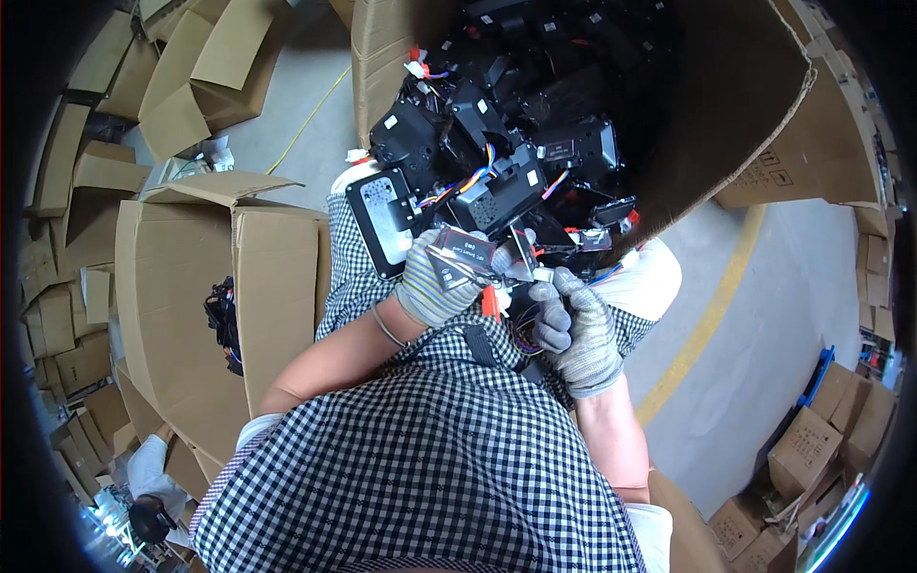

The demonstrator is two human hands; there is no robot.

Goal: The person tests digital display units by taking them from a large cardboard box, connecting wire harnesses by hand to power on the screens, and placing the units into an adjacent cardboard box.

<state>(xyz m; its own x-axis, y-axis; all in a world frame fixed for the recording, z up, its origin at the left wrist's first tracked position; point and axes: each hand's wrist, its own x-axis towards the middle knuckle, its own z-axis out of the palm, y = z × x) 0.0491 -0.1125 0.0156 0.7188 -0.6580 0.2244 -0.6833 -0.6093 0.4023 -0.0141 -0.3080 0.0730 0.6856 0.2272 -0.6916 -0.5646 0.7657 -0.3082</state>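
My left hand (437, 286), in a striped knit glove, is closed on a clear plastic bag (457, 250) with a dark printed card inside. Close beside it, my gloved right hand (581, 334) has thumb and finger pinched together at a small white piece (543, 274), perhaps a plug. An orange piece (491, 302) hangs between the hands, and a bundle of thin coloured wires (523, 334) dangles below. Just beyond lie many black plastic device housings (501, 191) with wires and plugs. One flat black unit with a grey panel (382, 220) leans by my left hand.
A large open carton (764, 124) holds the heap of devices. Left of my lap stands another open carton (177, 286) with black wired parts (225, 325) inside. More cartons (215, 67) line both sides. A yellow stripe (707, 325) crosses the grey floor; a person (153, 487) is at lower left.
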